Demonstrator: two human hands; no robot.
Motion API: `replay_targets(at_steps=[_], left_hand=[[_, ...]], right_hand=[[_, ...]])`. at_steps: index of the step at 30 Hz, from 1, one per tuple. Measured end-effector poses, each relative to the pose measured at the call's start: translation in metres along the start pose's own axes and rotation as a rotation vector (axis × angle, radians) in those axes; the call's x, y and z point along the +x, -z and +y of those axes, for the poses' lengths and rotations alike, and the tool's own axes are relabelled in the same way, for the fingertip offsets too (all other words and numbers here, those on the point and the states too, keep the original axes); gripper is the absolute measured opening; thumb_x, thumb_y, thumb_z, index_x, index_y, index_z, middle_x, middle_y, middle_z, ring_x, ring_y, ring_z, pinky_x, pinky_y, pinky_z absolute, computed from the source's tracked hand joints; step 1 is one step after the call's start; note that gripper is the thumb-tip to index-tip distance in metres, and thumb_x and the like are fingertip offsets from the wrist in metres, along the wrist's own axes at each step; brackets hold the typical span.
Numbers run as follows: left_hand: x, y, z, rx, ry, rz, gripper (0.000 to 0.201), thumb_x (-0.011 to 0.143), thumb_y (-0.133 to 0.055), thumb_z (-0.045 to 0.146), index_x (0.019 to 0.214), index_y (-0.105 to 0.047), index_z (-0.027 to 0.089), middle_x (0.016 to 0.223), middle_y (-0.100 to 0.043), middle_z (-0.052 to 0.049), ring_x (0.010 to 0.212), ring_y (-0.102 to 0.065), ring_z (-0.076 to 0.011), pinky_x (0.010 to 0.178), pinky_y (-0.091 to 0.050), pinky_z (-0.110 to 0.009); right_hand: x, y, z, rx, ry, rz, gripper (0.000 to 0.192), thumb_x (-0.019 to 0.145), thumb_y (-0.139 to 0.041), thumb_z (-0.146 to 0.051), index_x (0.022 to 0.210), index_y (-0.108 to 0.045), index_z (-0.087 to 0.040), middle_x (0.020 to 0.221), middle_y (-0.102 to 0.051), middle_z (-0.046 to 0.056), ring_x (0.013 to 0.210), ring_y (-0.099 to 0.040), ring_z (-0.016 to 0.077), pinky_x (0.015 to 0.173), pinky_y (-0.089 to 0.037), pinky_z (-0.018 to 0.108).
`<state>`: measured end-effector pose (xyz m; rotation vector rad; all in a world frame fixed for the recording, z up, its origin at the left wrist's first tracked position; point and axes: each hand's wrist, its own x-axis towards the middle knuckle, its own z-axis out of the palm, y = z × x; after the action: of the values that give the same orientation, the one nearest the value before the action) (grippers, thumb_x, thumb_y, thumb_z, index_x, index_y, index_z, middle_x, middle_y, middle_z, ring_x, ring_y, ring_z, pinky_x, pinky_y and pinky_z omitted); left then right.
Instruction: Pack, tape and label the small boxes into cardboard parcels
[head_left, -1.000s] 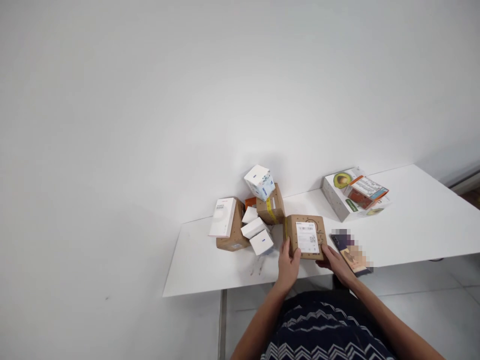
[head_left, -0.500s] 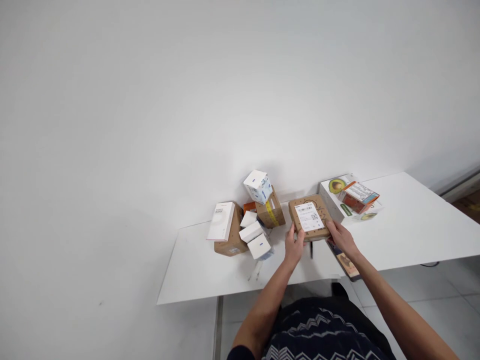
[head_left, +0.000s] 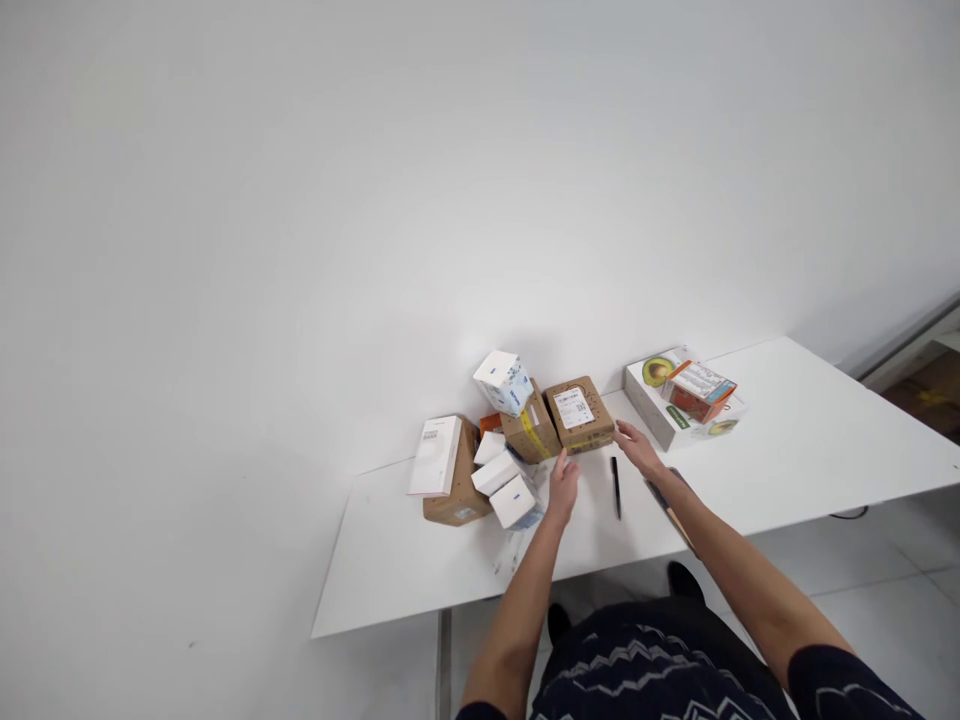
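Note:
A brown cardboard box with a white shipping label [head_left: 576, 408] rests on the white table, beside another brown box with yellow tape [head_left: 531, 425]. My left hand [head_left: 562, 487] is open just in front of the labelled box, its fingertips close to the lower front edge. At the box's right front corner my right hand [head_left: 639, 450] is also open, with fingers extended; whether they touch the cardboard I cannot tell. Between the two hands a black pen [head_left: 616, 487] lies on the table. A dark flat item [head_left: 660, 498] sits partly hidden under my right forearm.
To the left, a white box [head_left: 436, 455] lies on a brown carton [head_left: 459, 500]. Small white boxes [head_left: 513, 502] cluster beside it, and a blue-and-white box [head_left: 503, 382] tops the taped one. Rightward, an orange box [head_left: 699, 392] lies on an avocado-printed box [head_left: 667, 415]. A wall [head_left: 450, 200] backs the table.
The labelled box has moved left and back, from between my hands to the table beside the taped box. Both hands have let go of it. The pen is now fully visible.

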<state>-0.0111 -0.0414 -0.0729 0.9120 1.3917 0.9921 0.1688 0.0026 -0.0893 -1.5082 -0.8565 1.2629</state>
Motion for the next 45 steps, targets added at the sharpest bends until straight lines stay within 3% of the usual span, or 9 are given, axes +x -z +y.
replay_targets(at_steps=[4,7,10,16,21,25,31,37,45], left_hand=[[-0.030,0.032,-0.038,0.058,0.095,-0.017,0.056,0.063,-0.075,0.044,0.111,-0.065,0.019,0.125,-0.059,-0.015,0.112,-0.056,-0.0264,0.095,-0.043,-0.038],[-0.051,0.043,-0.061,0.048,0.248,-0.011,0.055,0.062,-0.073,0.050,0.105,-0.066,0.016,0.106,-0.066,-0.013,0.089,-0.065,-0.0217,0.082,-0.048,-0.035],[-0.066,0.039,-0.072,0.014,0.323,-0.024,0.053,0.062,-0.073,0.051,0.101,-0.066,0.015,0.099,-0.066,-0.009,0.075,-0.066,-0.0164,0.070,-0.048,-0.028],[-0.079,0.022,-0.078,0.066,0.346,-0.098,0.045,0.064,-0.072,0.046,0.096,-0.066,0.015,0.090,-0.066,-0.008,0.063,-0.063,-0.0125,0.061,-0.045,-0.025],[-0.083,0.028,-0.071,0.057,0.332,-0.098,0.046,0.064,-0.072,0.049,0.095,-0.066,0.015,0.090,-0.066,-0.008,0.064,-0.062,-0.0129,0.060,-0.046,-0.025],[-0.089,0.034,-0.044,-0.038,0.222,-0.120,0.058,0.064,-0.071,0.055,0.106,-0.062,0.017,0.099,-0.064,-0.009,0.075,-0.063,-0.0161,0.066,-0.048,-0.027],[-0.102,0.036,0.010,-0.204,-0.105,-0.163,0.086,0.066,-0.073,0.050,0.139,-0.031,0.029,0.135,-0.046,-0.011,0.107,-0.058,-0.0225,0.090,-0.047,-0.036],[-0.116,0.046,0.030,-0.265,-0.147,-0.165,0.086,0.069,-0.070,0.052,0.141,-0.030,0.025,0.135,-0.049,-0.012,0.120,-0.050,-0.0267,0.100,-0.042,-0.039],[-0.116,0.053,0.013,-0.171,-0.106,-0.061,0.093,0.060,-0.081,0.037,0.139,-0.031,0.030,0.140,-0.043,-0.009,0.124,-0.046,-0.0266,0.098,-0.044,-0.037]], right_hand=[[-0.015,0.038,-0.029,-0.439,0.298,0.066,0.049,0.076,-0.055,-0.037,0.122,-0.057,-0.020,0.124,-0.056,0.013,0.104,-0.056,0.0267,0.095,-0.041,0.044],[-0.015,0.076,-0.065,-0.791,0.566,0.305,0.049,0.082,-0.050,-0.038,0.126,-0.054,-0.018,0.129,-0.049,0.018,0.123,-0.039,0.0340,0.100,-0.031,0.051],[-0.005,0.106,-0.085,-1.010,0.484,0.539,0.060,0.080,-0.053,-0.048,0.133,-0.047,-0.020,0.143,-0.030,0.020,0.127,-0.027,0.0430,0.096,-0.027,0.059],[0.008,0.124,-0.072,-1.053,0.257,0.400,0.063,0.082,-0.051,-0.049,0.137,-0.041,-0.022,0.141,-0.027,0.021,0.118,-0.040,0.0417,0.087,-0.039,0.053],[-0.015,0.103,-0.068,-0.795,0.216,0.357,0.072,0.074,-0.058,-0.055,0.134,-0.046,-0.018,0.133,-0.040,0.022,0.114,-0.048,0.0385,0.090,-0.042,0.052],[-0.066,0.053,-0.059,-0.147,0.047,0.041,0.072,0.075,-0.060,-0.057,0.135,-0.043,-0.021,0.116,-0.062,0.012,0.097,-0.062,0.0270,0.079,-0.052,0.038],[-0.147,-0.031,-0.042,0.470,-0.223,-0.316,0.048,0.080,-0.056,-0.055,0.119,-0.054,-0.027,0.111,-0.068,0.007,0.091,-0.065,0.0231,0.075,-0.054,0.035],[-0.173,-0.047,-0.036,0.526,-0.252,-0.416,0.048,0.082,-0.056,-0.052,0.123,-0.053,-0.028,0.123,-0.063,0.006,0.105,-0.062,0.0246,0.083,-0.052,0.036],[-0.157,-0.034,-0.026,0.258,-0.173,-0.452,0.056,0.077,-0.061,-0.055,0.127,-0.055,-0.030,0.130,-0.058,0.002,0.117,-0.054,0.0248,0.093,-0.046,0.038]])
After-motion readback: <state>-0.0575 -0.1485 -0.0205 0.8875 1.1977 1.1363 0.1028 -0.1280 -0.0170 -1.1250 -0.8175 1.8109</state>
